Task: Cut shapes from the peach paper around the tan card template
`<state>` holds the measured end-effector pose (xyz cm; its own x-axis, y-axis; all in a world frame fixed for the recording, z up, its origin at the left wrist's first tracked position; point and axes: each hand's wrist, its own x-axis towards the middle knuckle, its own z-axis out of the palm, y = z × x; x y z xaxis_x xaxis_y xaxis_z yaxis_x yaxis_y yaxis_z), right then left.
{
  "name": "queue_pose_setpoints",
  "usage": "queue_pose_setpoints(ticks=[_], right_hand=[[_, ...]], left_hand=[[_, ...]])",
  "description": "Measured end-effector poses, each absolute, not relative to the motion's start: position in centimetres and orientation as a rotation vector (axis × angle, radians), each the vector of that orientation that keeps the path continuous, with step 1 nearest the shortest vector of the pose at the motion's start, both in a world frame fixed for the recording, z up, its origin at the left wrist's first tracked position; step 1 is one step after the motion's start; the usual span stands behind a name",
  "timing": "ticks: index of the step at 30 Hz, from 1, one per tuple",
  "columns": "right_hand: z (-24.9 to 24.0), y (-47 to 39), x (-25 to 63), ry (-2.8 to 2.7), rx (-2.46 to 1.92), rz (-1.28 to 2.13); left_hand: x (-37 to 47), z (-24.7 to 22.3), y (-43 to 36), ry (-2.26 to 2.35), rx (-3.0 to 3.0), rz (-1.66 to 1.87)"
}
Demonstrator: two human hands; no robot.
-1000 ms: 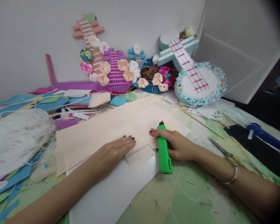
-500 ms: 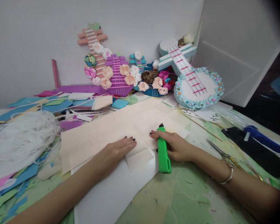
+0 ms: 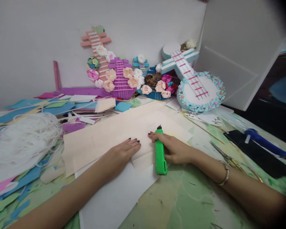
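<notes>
My left hand lies flat with fingers stretched out on a large cream sheet of paper. In my right hand is a green utility knife, gripped with its short blade pointing away from me. The right fingertips rest on or just over the cream sheet; exact contact cannot be told. A white sheet lies under the cream one and sticks out toward me beneath my left forearm. A smaller cream flap or piece lies between the two hands, partly hidden by the knife.
Scissors, a black slab and a blue glue gun lie at right. A tangle of white cord and coloured scraps cover the left. Flower-trimmed paper instruments, including a pale blue one, lean along the back wall.
My right hand and the knife have shifted a little to the left, closer to my left hand. My left hand stays flat on the paper. The view has turned slightly.
</notes>
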<state>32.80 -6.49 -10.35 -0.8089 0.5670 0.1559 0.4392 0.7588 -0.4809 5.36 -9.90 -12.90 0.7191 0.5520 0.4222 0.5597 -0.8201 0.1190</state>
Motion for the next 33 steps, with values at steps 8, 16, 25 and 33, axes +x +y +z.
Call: queue_pose_setpoints(ticks=[8, 16, 25, 33], right_hand=[[-10.5, -6.0, 33.0, -2.679, -0.812, 0.599], [-10.6, -6.1, 33.1, -2.661, -0.808, 0.636], [-10.6, -6.3, 33.1, -2.653, -0.741, 0.602], [-10.2, -6.1, 33.1, -2.667, -0.837, 0.626]], left_hand=[[4.7, -13.0, -9.5, -0.921, -2.946, -0.683], [4.6, -13.5, -9.6, -0.920, -2.871, -0.755], [4.6, -13.5, -9.7, -0.922, -2.780, -0.756], [4.2, -13.3, -9.9, -0.948, -2.786, -0.793]])
